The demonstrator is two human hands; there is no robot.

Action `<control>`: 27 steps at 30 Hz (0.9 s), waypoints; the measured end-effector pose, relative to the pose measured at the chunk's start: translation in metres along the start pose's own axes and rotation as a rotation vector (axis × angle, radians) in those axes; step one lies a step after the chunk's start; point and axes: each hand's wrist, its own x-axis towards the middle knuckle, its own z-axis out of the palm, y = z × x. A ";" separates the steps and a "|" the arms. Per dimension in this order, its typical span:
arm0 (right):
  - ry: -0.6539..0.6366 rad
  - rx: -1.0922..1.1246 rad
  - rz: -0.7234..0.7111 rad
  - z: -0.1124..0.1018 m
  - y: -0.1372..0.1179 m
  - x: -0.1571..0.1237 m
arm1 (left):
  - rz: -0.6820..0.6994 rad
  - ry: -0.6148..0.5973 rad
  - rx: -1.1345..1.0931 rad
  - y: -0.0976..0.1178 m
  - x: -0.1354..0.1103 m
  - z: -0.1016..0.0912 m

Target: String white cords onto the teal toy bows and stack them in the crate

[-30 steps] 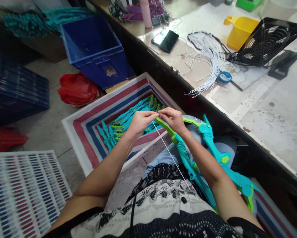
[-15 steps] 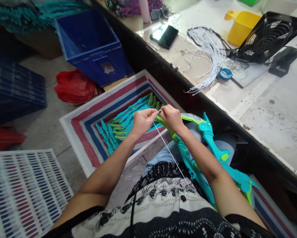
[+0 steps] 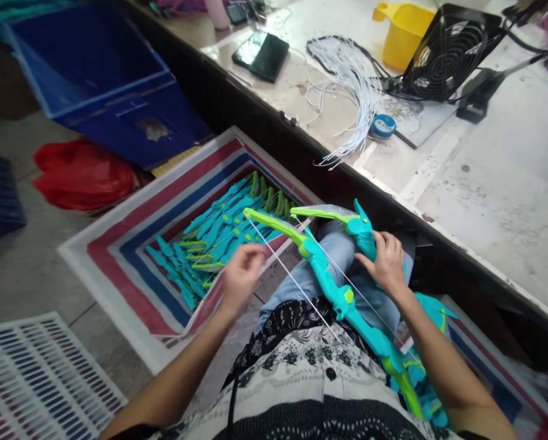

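Observation:
Two teal-and-green toy bows lie across my lap. The nearer toy bow (image 3: 328,284) has a white string (image 3: 292,278) running from its green tip down toward my shirt. My right hand (image 3: 386,263) grips the teal body of the farther toy bow (image 3: 360,226), thumb on one side and fingers over the other; its middle is partly hidden by the hand and forearm. Left of the nearer bow's string, my left hand (image 3: 244,275) hovers with loosely bent fingers, slightly blurred, and nothing visible in it. It is apart from both bows.
A striped-lined crate (image 3: 131,269) holds several more toy bows. On the worktable (image 3: 498,201) are a bundle of white strings (image 3: 358,98), a blue round tin (image 3: 383,126), a black fan (image 3: 452,55), a yellow scoop (image 3: 404,36) and a phone (image 3: 269,56). A blue bin (image 3: 131,116) stands behind.
Both hands were together at the nearer bow's green tip, pinching the string end. They have let go and parted: left back leftward, right onto the farther bow. The view has shifted right.

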 end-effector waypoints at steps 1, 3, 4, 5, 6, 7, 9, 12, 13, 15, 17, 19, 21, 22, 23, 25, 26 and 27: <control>-0.043 -0.047 0.007 0.001 0.007 -0.013 | 0.130 -0.191 0.107 -0.003 -0.019 0.011; -0.113 -0.075 0.015 0.006 0.014 -0.030 | 0.445 -0.489 0.270 -0.007 -0.048 0.042; -0.142 -0.055 0.021 0.008 0.015 -0.032 | 0.571 -0.547 0.334 -0.008 -0.057 0.059; -0.169 -0.014 0.028 0.009 0.017 -0.031 | 0.658 -0.564 0.392 -0.010 -0.060 0.076; -0.198 0.041 0.041 0.008 0.020 -0.026 | 0.710 -0.563 0.446 -0.012 -0.060 0.092; -0.231 0.103 0.066 0.005 0.024 -0.020 | 0.731 -0.563 0.493 -0.012 -0.055 0.104; -0.320 0.226 0.143 -0.007 0.035 -0.003 | 0.757 -0.625 0.556 -0.010 -0.040 0.120; -0.542 0.478 0.254 -0.032 0.050 0.020 | 0.813 -0.802 0.615 0.006 -0.018 0.119; -0.651 0.616 0.275 -0.038 0.051 0.026 | 0.825 -0.859 0.641 0.013 -0.013 0.113; -0.902 0.936 0.303 -0.044 0.047 0.034 | 0.813 -0.919 0.709 0.028 -0.007 0.100; -1.148 1.178 0.315 -0.037 0.034 0.038 | 0.773 -0.897 0.781 0.038 -0.006 0.090; -1.324 1.236 0.305 -0.023 0.021 0.042 | 0.739 -0.823 0.843 0.041 -0.007 0.086; -1.418 1.178 0.279 -0.006 0.013 0.048 | 0.734 -0.758 0.892 0.038 -0.008 0.091; -1.434 1.134 0.270 0.000 0.012 0.051 | 0.745 -0.744 0.911 0.036 -0.008 0.096; -1.433 1.092 0.267 0.005 0.012 0.054 | 0.761 -0.742 0.928 0.034 -0.009 0.103; -1.374 0.995 0.297 0.007 0.020 0.058 | 0.806 -0.771 0.955 0.032 -0.008 0.118; -1.307 0.939 0.332 0.005 0.026 0.059 | 0.827 -0.792 0.966 0.033 -0.007 0.125; -1.216 0.883 0.376 0.000 0.033 0.059 | 0.844 -0.814 0.973 0.034 -0.005 0.131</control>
